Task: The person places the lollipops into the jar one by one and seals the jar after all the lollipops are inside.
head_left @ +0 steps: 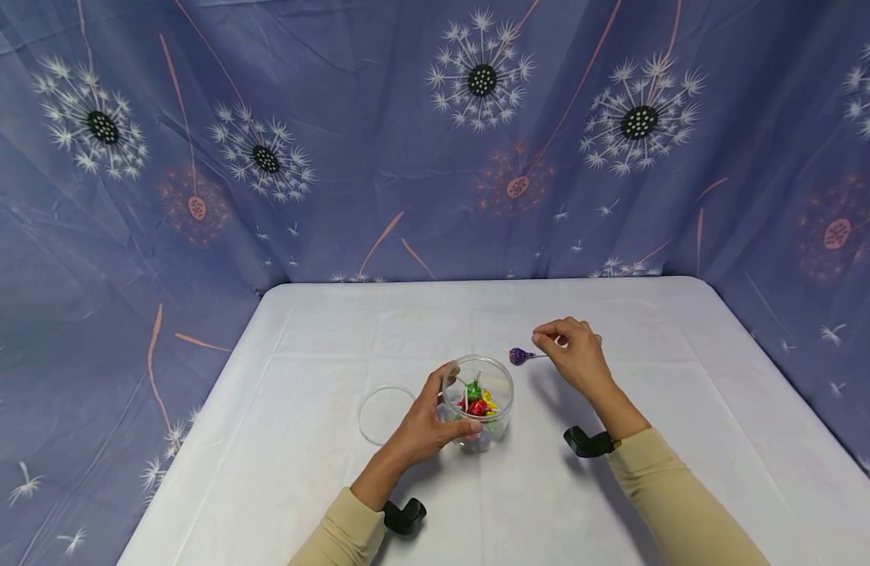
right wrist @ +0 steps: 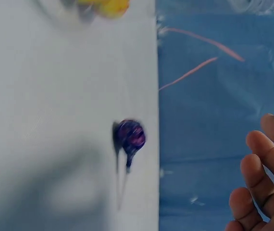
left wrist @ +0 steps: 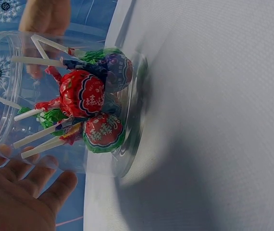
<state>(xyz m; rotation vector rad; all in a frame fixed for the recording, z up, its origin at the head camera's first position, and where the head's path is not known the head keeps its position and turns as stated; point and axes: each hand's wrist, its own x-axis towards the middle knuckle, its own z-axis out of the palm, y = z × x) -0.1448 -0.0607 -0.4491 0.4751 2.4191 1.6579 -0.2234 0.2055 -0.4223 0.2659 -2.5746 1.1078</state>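
My left hand point(head_left: 427, 428) holds a clear plastic jar point(head_left: 505, 409) from its left side, thumb at the front and fingers round the wall. Several wrapped lollipops lie inside; a red lollipop point(left wrist: 81, 94) and a red-and-green lollipop point(left wrist: 104, 132) show large in the left wrist view, sticks towards the mouth. Whether the jar's base touches the table cannot be told. A purple lollipop point(right wrist: 131, 135) lies on the table right of the jar. Above its stick hovers my right hand point(head_left: 574, 352), fingers loosely bent; the right wrist view shows them apart from the lollipop.
A clear round lid point(head_left: 361, 417) lies on the white-covered table point(head_left: 300, 487), left of the jar and close to my left hand. Behind the table hangs a blue curtain point(head_left: 378, 157) with dandelion prints. Each wrist wears a dark camera band.
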